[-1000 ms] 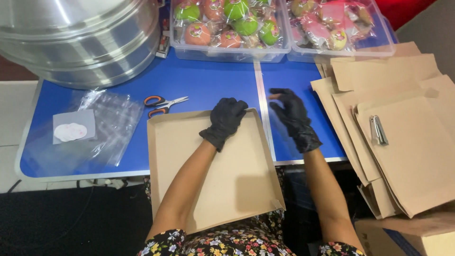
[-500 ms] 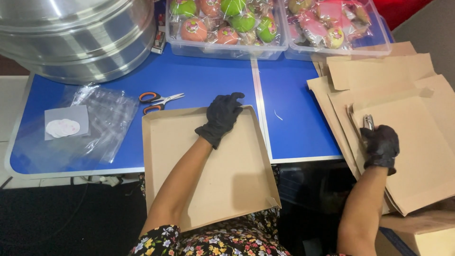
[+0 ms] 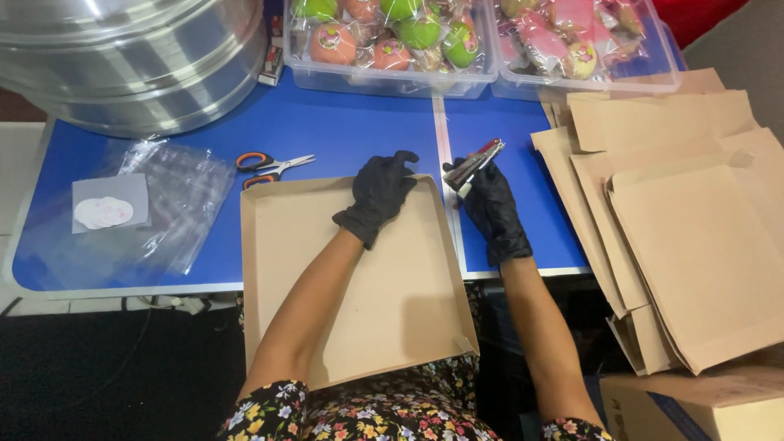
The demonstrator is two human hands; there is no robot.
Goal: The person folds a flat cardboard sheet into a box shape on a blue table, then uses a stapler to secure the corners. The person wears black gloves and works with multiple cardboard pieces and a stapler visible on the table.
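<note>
A shallow brown cardboard tray (image 3: 384, 302) rests on the front edge of the blue table (image 3: 343, 131) and over my lap. My left hand (image 3: 380, 193), in a black glove, presses on the tray's far right corner. My right hand (image 3: 488, 204), also gloved, holds a small metal stapler (image 3: 474, 166) just right of that corner, its jaws pointing toward the corner wall.
Flat cardboard blanks (image 3: 694, 220) are stacked at the right. Orange-handled scissors (image 3: 269, 166) lie behind the tray. Clear plastic bags (image 3: 155, 204) with a white sticker sheet lie at the left. Two clear bins (image 3: 392, 49) of wrapped colourful sweets and a large metal steamer (image 3: 131, 57) stand at the back.
My right hand went to the cardboard stack, picked up the stapler there, and has come back with it to the tray's far right corner. My left hand stayed on the corner.
</note>
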